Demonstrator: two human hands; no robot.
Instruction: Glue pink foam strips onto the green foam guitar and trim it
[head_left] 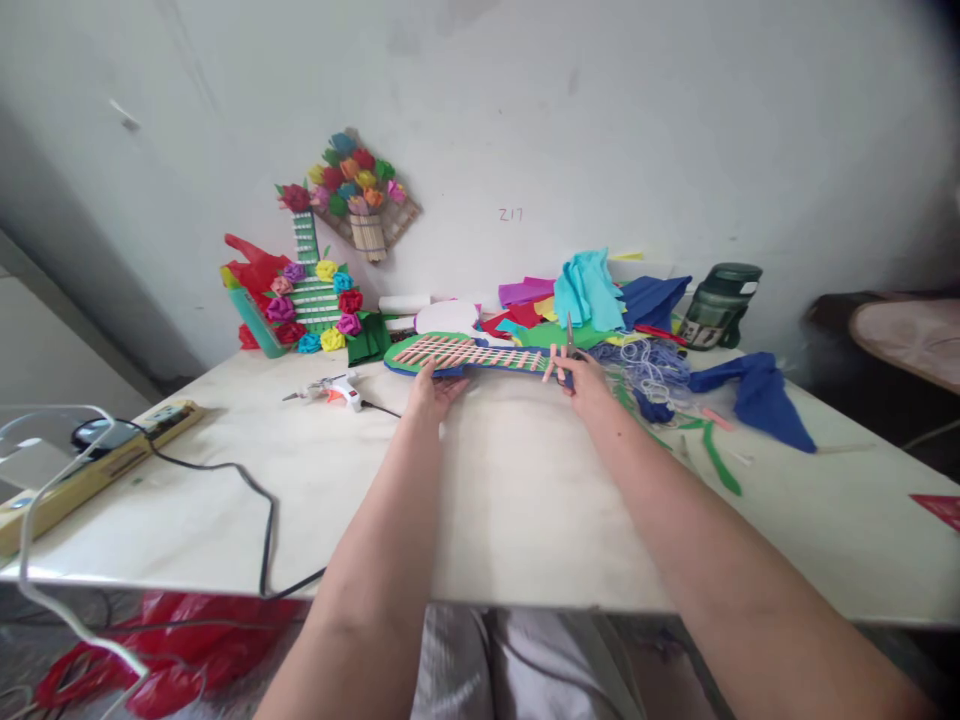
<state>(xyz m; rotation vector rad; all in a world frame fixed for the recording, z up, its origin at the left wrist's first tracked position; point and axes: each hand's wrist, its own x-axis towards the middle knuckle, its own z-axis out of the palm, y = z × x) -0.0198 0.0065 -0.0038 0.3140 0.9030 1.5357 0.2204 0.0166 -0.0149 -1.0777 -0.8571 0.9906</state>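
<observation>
A long green and blue craft piece (pixel 469 353) with rows of pink strips lies across the far middle of the white table (pixel 480 500). My left hand (pixel 433 388) rests on its near left edge, fingers bent against it. My right hand (pixel 581 378) is at the piece's right end, closed on a pair of scissors (pixel 570 338) whose blades point up. Loose pink strips stick out by my right fingers.
A white glue gun (pixel 337 390) with a black cord lies left of my hands. A paper-flower decoration (pixel 315 300) and a flower basket (pixel 365 195) stand by the wall. Coloured paper scraps (pixel 592 290), blue yarn (pixel 652 370) and a dark jar (pixel 718 305) crowd the right. A power strip (pixel 97 460) sits far left.
</observation>
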